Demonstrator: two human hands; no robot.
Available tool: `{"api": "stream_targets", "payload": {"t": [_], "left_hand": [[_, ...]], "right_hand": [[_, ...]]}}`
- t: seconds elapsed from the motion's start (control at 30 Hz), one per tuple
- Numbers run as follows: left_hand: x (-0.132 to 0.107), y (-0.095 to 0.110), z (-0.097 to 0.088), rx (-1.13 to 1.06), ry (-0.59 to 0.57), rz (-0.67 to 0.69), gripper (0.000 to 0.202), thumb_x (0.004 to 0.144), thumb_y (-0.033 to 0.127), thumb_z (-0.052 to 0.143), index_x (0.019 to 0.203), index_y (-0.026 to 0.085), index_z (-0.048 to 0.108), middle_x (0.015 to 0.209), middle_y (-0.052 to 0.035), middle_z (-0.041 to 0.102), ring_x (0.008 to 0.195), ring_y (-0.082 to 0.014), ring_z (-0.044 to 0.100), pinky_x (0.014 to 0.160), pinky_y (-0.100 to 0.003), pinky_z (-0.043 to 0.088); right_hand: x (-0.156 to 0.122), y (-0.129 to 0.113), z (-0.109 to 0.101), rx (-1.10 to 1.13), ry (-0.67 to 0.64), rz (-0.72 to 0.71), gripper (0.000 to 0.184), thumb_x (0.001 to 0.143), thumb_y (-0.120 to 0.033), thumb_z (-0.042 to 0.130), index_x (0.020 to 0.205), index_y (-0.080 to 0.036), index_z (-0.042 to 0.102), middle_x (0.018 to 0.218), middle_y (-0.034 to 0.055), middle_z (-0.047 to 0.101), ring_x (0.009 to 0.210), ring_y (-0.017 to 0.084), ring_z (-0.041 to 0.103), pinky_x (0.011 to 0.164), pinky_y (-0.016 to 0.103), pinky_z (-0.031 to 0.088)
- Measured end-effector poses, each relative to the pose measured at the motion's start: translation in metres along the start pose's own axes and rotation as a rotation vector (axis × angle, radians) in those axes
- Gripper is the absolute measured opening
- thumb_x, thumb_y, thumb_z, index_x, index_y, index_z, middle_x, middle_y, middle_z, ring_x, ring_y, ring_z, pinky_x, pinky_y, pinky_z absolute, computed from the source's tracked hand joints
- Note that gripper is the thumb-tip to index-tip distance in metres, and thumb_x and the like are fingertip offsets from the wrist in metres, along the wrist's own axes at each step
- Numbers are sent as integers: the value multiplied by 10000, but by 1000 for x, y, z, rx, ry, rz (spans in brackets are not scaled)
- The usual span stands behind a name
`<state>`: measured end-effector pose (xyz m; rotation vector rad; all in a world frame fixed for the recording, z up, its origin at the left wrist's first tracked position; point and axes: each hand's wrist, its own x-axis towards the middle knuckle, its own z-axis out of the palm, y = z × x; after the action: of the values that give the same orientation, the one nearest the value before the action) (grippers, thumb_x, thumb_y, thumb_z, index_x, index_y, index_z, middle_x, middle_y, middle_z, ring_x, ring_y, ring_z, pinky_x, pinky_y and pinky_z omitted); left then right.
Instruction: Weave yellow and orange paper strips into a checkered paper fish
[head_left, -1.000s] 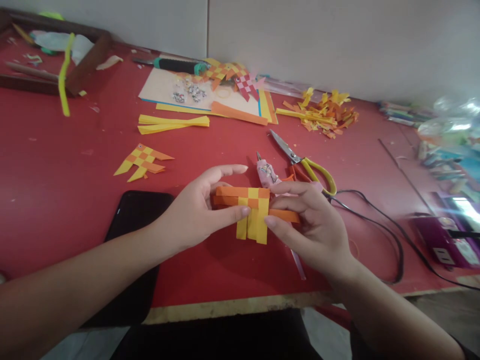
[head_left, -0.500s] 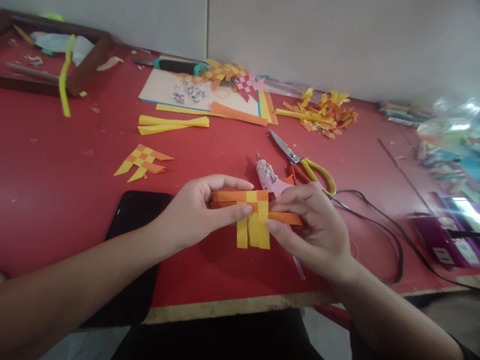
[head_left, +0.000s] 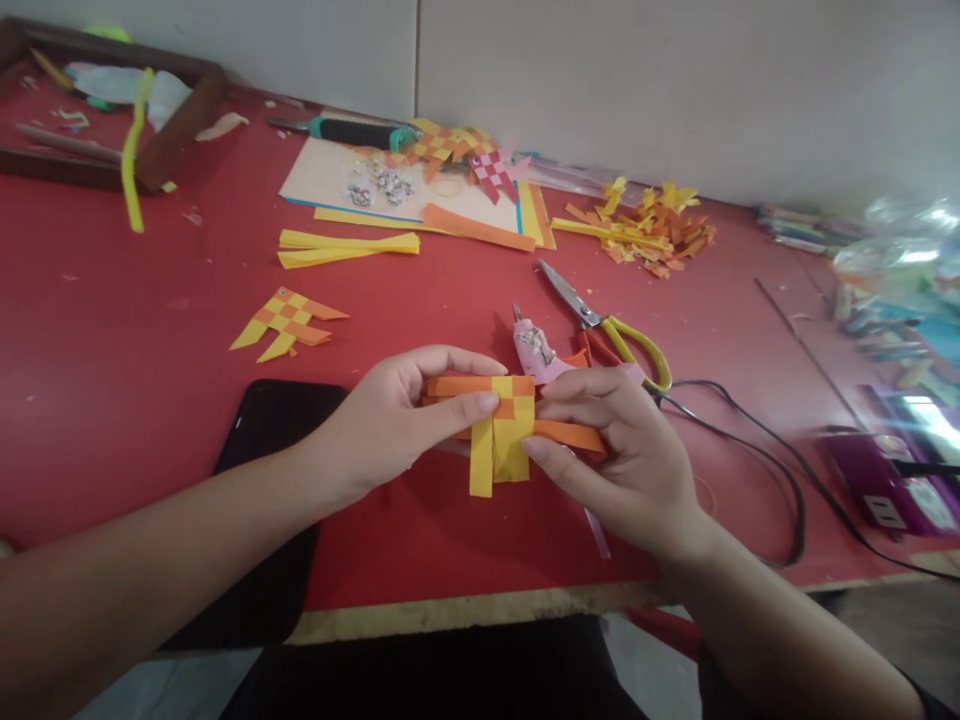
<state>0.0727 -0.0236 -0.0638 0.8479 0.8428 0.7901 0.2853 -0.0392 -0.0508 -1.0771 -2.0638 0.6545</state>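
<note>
Weave (head_left: 504, 397) looks partway done: my left hand (head_left: 390, 420) pinches it, right hand's (head_left: 637, 470) half-curled round an orange strip (head_left: 568, 434), yellow tails (head_left: 511, 460) between them unwoven.

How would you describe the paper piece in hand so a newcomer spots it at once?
Over the red table's near side, look between the left hand and the right hand. Both hold a small orange-and-yellow paper weave. Unlike the woven fish lying farther left, it is held, with square-ended yellow strips toward the near edge and orange ones out sideways.
</note>
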Motion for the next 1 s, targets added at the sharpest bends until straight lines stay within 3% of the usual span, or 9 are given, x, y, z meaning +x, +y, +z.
{"api": "stream_targets", "payload": {"t": [0.27,0.43,0.57,0.67,0.83,1.0], "left_hand": [[1,0,-1,-26,-9,-6,231,822,328,771,1029,256,697,921,38,765,861,-123,732,758,-203,616],[0,1,-1,171,105,88,262,796,364,786,1009,227,719,939,14,759,864,-129,725,759,-181,600],[1,1,1,128,129,76,240,807,335,777,999,209,708,912,14,756,849,-139,732,744,-201,613],[1,0,0,137,124,94,222,816,331,767,995,218,702,929,20,750,865,-148,732,741,-216,621],[0,0,-1,270,140,148,245,837,375,738,1030,229,697,987,6,744,912,-167,721,798,-259,618],[0,-1,-1,247,154,144,261,840,355,731,1054,214,682,992,-12,731,903,-183,715,786,-298,625]], "right_hand": [[1,-2,-1,112,-26,51,245,853,-160,659,1056,-244,551,798,-17,706,686,122,692,618,224,568],[-2,1,-1,188,61,161,232,853,-218,675,1056,-233,564,862,11,683,759,146,688,620,250,562],[0,5,-1,-43,171,-4,219,806,-157,693,990,-238,609,898,20,662,843,171,655,729,315,561],[3,4,-1,-152,123,-133,215,802,-149,675,995,-232,631,949,41,693,933,209,656,832,376,551],[-1,3,2,-144,68,-56,278,822,-210,695,1084,-222,602,956,30,714,860,173,689,764,309,579],[-6,6,4,-51,182,16,280,788,-144,719,1029,-224,601,917,6,670,827,147,665,739,284,574]]}}
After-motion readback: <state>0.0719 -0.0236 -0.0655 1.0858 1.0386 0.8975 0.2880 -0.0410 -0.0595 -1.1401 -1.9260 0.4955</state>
